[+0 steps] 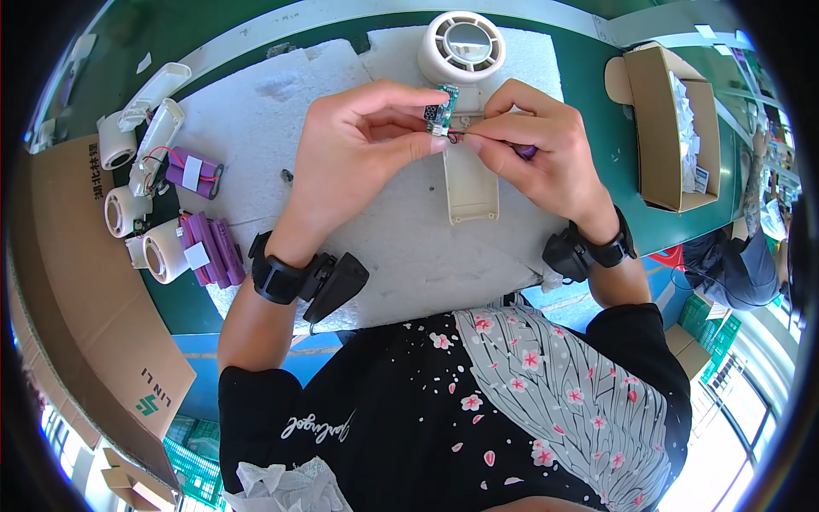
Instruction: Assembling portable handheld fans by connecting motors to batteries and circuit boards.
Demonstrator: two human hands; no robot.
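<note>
- The left hand (363,132) pinched the small circuit board (443,113) by its edges between thumb and fingers, probably to steady it while leaving its white socket reachable.
- The right hand (546,145), thumb and forefinger closed together, gripped the thin wires (456,136) just beside that socket, seemingly for fine control.
- The board was above the cream fan (473,192), which lay on a white foam sheet (375,256), perhaps to guard against scratches.
- Fingers covered much of the purple battery (525,152); whether the wire ends sat inside the socket could not be told.
</note>
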